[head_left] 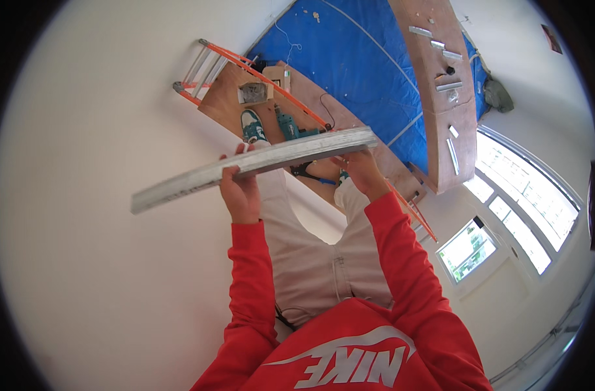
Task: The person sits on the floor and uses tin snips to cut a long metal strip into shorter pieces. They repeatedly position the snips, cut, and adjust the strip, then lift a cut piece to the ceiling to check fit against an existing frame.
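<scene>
A long silvery metal channel [193,180], apparently a galvanized profile, is held across in front of me above my legs. My left hand [240,194] grips its underside near the middle, with fingers curled up past the far edge. Close to its right end, my right hand [365,172] supports the channel from below, its fingers partly hidden behind the metal. The channel's left end sticks out well past my left hand, toward the white wall.
I stand on a brown platform [222,98] with orange rails [274,83]. By my feet are a teal power drill [288,124] and an open cardboard box [266,93]. Blue sheeting [349,58] lies below. Another board [434,120] carries several short metal pieces. The wall [95,195] is on my left.
</scene>
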